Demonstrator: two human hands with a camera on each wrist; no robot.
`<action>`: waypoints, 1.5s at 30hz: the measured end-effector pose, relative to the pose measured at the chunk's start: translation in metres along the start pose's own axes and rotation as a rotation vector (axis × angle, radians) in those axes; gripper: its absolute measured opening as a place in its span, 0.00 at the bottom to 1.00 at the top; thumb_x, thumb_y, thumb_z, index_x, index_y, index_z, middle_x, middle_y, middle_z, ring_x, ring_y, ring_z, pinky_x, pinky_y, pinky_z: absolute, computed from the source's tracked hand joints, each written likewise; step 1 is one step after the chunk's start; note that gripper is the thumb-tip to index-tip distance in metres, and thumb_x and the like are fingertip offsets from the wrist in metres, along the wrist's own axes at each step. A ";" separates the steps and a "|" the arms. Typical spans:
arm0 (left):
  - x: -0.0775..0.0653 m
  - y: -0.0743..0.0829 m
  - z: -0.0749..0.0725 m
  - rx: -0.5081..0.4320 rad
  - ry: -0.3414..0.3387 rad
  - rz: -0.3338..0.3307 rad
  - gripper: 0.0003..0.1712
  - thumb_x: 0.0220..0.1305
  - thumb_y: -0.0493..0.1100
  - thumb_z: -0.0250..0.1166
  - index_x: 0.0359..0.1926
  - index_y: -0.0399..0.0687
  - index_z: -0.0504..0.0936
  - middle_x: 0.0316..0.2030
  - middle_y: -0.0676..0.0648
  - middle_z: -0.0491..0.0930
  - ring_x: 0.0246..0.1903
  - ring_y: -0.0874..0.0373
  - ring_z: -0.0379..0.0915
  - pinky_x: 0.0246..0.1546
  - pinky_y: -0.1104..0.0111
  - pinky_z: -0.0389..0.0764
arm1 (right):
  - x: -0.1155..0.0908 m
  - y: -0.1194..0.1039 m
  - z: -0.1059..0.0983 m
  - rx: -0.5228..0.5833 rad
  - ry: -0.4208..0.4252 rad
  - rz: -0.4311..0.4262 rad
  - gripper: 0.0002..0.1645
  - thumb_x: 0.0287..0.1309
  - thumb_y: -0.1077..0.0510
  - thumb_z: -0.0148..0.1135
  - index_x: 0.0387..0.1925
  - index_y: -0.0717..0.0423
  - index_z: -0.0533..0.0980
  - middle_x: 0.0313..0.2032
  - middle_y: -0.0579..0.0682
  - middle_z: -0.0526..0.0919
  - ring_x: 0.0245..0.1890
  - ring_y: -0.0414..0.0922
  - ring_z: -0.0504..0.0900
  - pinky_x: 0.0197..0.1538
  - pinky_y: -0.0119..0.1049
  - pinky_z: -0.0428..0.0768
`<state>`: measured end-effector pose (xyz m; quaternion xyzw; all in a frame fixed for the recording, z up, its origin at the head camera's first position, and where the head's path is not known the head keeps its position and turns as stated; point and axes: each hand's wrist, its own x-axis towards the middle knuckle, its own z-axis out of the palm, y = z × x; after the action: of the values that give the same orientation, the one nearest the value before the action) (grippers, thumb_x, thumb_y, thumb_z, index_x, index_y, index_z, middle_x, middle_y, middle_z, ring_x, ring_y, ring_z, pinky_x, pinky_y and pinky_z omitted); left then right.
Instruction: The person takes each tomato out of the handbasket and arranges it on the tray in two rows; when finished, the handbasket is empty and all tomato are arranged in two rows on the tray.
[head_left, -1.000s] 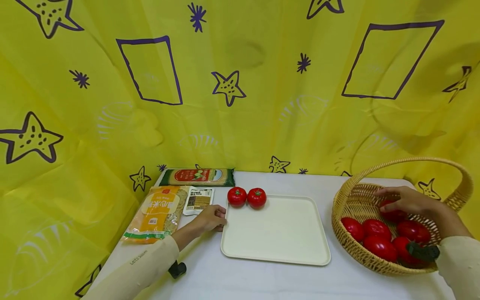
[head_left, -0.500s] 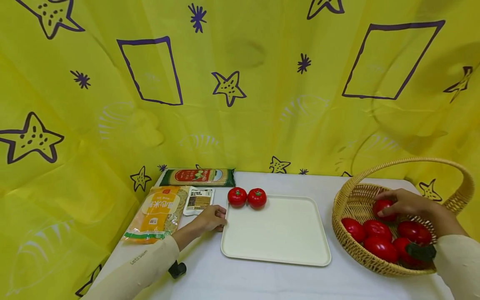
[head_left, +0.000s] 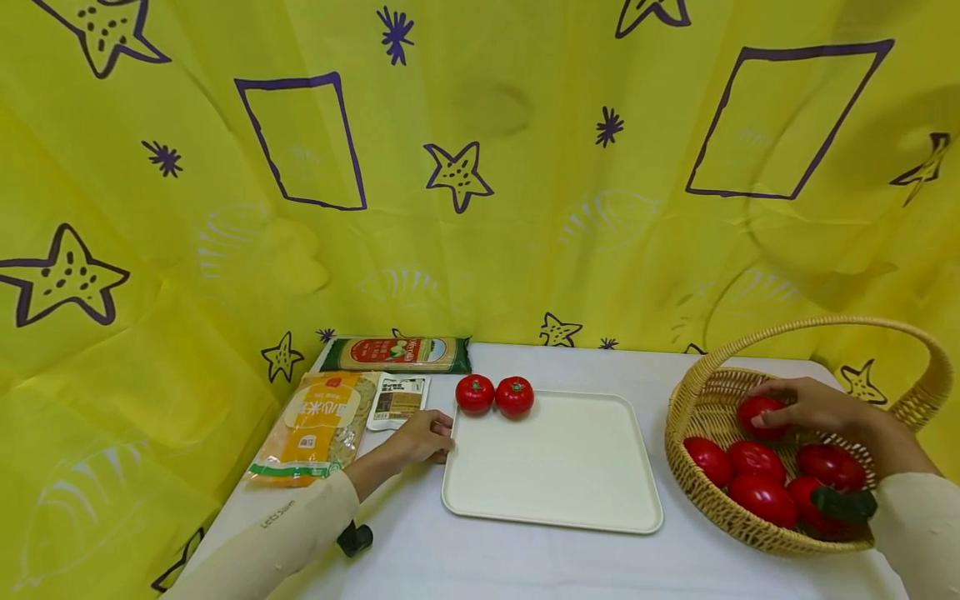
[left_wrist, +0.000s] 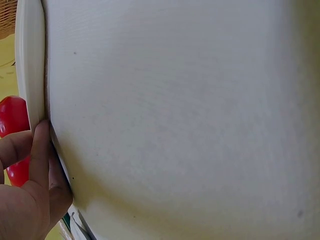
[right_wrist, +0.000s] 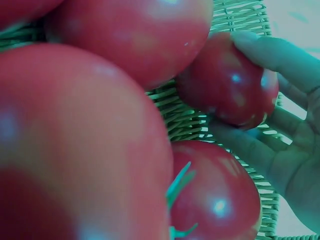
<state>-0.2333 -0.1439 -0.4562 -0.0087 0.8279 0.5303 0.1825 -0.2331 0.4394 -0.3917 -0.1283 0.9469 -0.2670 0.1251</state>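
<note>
At the wicker basket (head_left: 686,467) on the right, my right hand (head_left: 825,407) grips a red tomato (head_left: 757,415). In the right wrist view the thumb lies on top of this tomato (right_wrist: 225,82) and the fingers curl around its far side and below. Several other tomatoes (head_left: 761,498) lie in the basket around it. My left hand (head_left: 422,437) pinches the left rim of a cream tray (head_left: 555,467). The left wrist view has the thumb and a finger against the tray rim (left_wrist: 30,65). Two tomatoes (head_left: 475,394) sit side by side at the tray's back left corner.
Left of the tray lie an orange-and-clear food bag (head_left: 318,429) and a small white pouch (head_left: 399,402). A green-ended pack of noodles (head_left: 397,355) lies behind them. The basket's tall handle (head_left: 825,323) arches over its opening. A yellow patterned curtain (head_left: 525,250) hangs behind the white table (head_left: 525,554).
My right hand has closed around a tomato in the basket and shifted it slightly left and up. The left hand and tray have stayed where they were.
</note>
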 end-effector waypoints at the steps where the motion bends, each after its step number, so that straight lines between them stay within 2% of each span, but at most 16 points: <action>1: 0.000 0.000 0.000 0.000 0.000 -0.001 0.19 0.59 0.27 0.66 0.52 0.30 0.76 0.34 0.44 0.75 0.29 0.57 0.74 0.30 0.67 0.87 | 0.000 0.001 0.000 0.006 0.009 -0.001 0.29 0.61 0.54 0.69 0.58 0.68 0.76 0.50 0.60 0.83 0.41 0.27 0.74 0.39 0.26 0.79; 9: 0.000 0.000 0.000 -0.007 0.001 0.003 0.19 0.58 0.27 0.66 0.51 0.29 0.76 0.34 0.44 0.75 0.29 0.57 0.73 0.29 0.68 0.87 | -0.001 0.002 0.001 0.037 0.060 -0.028 0.25 0.65 0.54 0.64 0.58 0.65 0.76 0.52 0.58 0.81 0.42 0.25 0.73 0.40 0.27 0.79; 14: 0.000 -0.001 -0.001 -0.004 0.001 0.004 0.19 0.58 0.27 0.65 0.51 0.29 0.76 0.34 0.44 0.75 0.29 0.57 0.73 0.29 0.68 0.87 | -0.001 0.000 0.001 0.048 0.067 -0.015 0.25 0.67 0.51 0.63 0.59 0.61 0.76 0.53 0.53 0.81 0.44 0.21 0.71 0.42 0.26 0.78; 17: 0.001 -0.002 0.000 -0.001 0.003 -0.002 0.19 0.58 0.27 0.65 0.51 0.29 0.76 0.34 0.44 0.75 0.29 0.57 0.73 0.29 0.69 0.87 | -0.001 -0.002 0.001 0.114 0.040 -0.020 0.26 0.69 0.52 0.61 0.61 0.63 0.74 0.53 0.50 0.80 0.45 0.22 0.74 0.43 0.26 0.80; 21: 0.001 -0.003 0.000 0.000 0.005 -0.004 0.18 0.58 0.27 0.65 0.51 0.30 0.76 0.34 0.44 0.74 0.29 0.57 0.73 0.29 0.68 0.87 | -0.001 -0.002 0.001 0.291 -0.020 -0.039 0.25 0.72 0.56 0.55 0.64 0.67 0.69 0.50 0.39 0.79 0.45 0.30 0.80 0.45 0.31 0.86; 25: 0.001 -0.003 0.001 0.001 0.004 -0.005 0.18 0.58 0.27 0.65 0.51 0.30 0.76 0.34 0.44 0.74 0.29 0.57 0.73 0.29 0.68 0.87 | -0.002 0.000 0.001 0.417 -0.034 -0.053 0.19 0.74 0.59 0.51 0.63 0.56 0.71 0.47 0.28 0.79 0.43 0.37 0.84 0.45 0.35 0.87; 28: 0.000 -0.003 0.001 0.001 0.005 -0.005 0.19 0.58 0.26 0.65 0.51 0.30 0.76 0.34 0.44 0.74 0.29 0.57 0.73 0.29 0.68 0.87 | -0.003 0.002 -0.001 0.480 -0.034 -0.077 0.18 0.75 0.60 0.48 0.61 0.45 0.73 0.47 0.27 0.80 0.42 0.45 0.86 0.45 0.37 0.87; 31: 0.000 -0.001 0.001 -0.005 0.006 -0.003 0.19 0.58 0.26 0.65 0.51 0.29 0.76 0.34 0.44 0.74 0.29 0.57 0.73 0.29 0.68 0.87 | -0.004 0.004 -0.001 0.519 -0.042 -0.104 0.20 0.76 0.62 0.45 0.60 0.39 0.74 0.48 0.28 0.80 0.42 0.49 0.87 0.45 0.37 0.87; 38: 0.000 0.000 0.001 -0.011 0.000 0.003 0.19 0.58 0.26 0.65 0.52 0.28 0.76 0.34 0.44 0.74 0.29 0.57 0.73 0.29 0.68 0.87 | -0.007 0.006 -0.002 0.591 -0.078 -0.184 0.25 0.77 0.65 0.40 0.60 0.37 0.73 0.50 0.29 0.80 0.44 0.43 0.87 0.46 0.34 0.87; 45: 0.001 0.000 0.000 -0.001 0.001 0.005 0.20 0.58 0.26 0.65 0.52 0.29 0.76 0.35 0.44 0.75 0.29 0.57 0.73 0.30 0.68 0.87 | -0.013 -0.004 -0.001 0.552 -0.050 -0.188 0.24 0.77 0.65 0.40 0.63 0.41 0.72 0.51 0.27 0.79 0.46 0.38 0.85 0.45 0.33 0.87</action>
<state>-0.2338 -0.1436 -0.4561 -0.0071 0.8277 0.5313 0.1806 -0.2202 0.4406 -0.3869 -0.1833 0.8191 -0.5216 0.1530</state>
